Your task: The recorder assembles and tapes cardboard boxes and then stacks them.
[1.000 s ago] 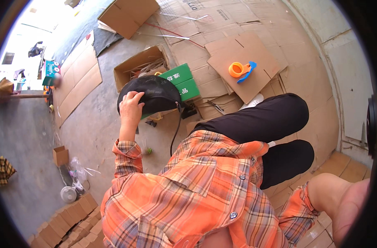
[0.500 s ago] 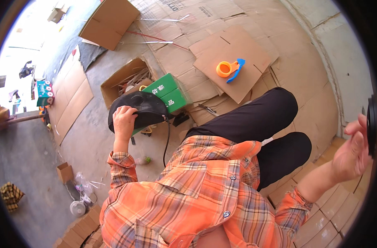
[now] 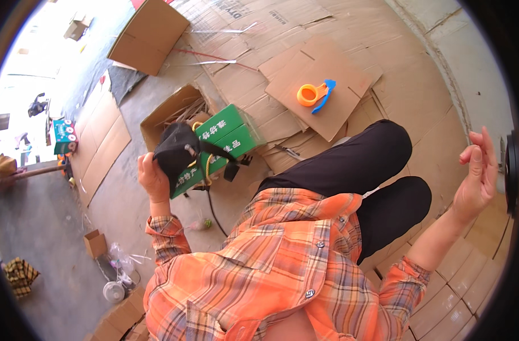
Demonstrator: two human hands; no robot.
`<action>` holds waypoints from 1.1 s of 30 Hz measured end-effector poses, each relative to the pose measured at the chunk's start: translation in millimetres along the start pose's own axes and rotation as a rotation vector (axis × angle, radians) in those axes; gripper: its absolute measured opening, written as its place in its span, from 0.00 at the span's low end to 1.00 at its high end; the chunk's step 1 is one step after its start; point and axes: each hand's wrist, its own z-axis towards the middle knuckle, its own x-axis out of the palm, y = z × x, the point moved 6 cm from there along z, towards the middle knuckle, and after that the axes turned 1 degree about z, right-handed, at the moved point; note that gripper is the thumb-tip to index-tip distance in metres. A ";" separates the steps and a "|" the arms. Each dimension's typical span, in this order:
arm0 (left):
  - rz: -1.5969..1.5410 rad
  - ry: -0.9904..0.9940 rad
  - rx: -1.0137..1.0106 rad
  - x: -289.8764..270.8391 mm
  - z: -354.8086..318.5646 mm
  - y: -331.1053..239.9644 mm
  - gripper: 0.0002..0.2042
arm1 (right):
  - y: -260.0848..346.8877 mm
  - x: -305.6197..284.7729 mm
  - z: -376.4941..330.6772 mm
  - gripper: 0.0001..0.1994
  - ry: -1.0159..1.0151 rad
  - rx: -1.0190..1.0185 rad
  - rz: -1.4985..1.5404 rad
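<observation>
Lifted off the green box (image 3: 222, 142), the black cap (image 3: 177, 150) sits clamped in the left hand (image 3: 151, 179); right hand (image 3: 478, 173) open, raised.

Floor (image 3: 129, 210) is bare grey concrete on the left, w/ flattened brown cardboard sheets (image 3: 327, 34) covering most of the rest. Pale wall (image 3: 475, 62) runs along the right side, cracked at its base. Strong daylight floods in from the upper left, washing that corner out. Open cardboard box (image 3: 148, 37) sits near the top; small one (image 3: 94, 243) lies lower left. Orange tape dispenser w/ blue handle (image 3: 314, 94) rests on a cardboard sheet. Stacked cardboard pieces (image 3: 120, 321) at the bottom left.
</observation>
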 end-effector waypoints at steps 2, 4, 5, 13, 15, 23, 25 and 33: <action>0.028 -0.023 0.078 -4.4 6.1 -14.7 0.08 | -7.6 -5.7 -1.8 0.15 0.003 0.011 -0.015; 0.052 0.058 0.069 -5.9 9.6 -25.9 0.08 | -11.4 -9.5 -4.2 0.15 -0.005 0.039 -0.039; 0.060 0.132 0.066 -3.2 11.1 -31.2 0.08 | -13.0 -11.9 -4.2 0.14 -0.022 0.060 -0.077; 0.057 0.409 -0.021 -17.0 22.4 -53.5 0.04 | -30.4 -8.4 -9.3 0.14 0.009 0.099 -0.036; 0.060 0.429 -0.047 -22.2 18.3 -45.8 0.03 | -37.2 -10.6 -8.8 0.14 0.019 0.098 -0.020; 0.174 0.420 -0.216 -85.4 14.0 -51.2 0.04 | -55.9 2.9 -0.8 0.14 0.077 0.178 0.059; 0.145 0.392 -0.233 -99.0 20.0 -68.4 0.04 | -56.0 10.1 -1.2 0.14 0.085 0.184 0.115; -0.068 0.433 -0.293 -80.6 63.7 -142.3 0.03 | -62.2 -9.3 5.4 0.13 0.119 0.156 -0.053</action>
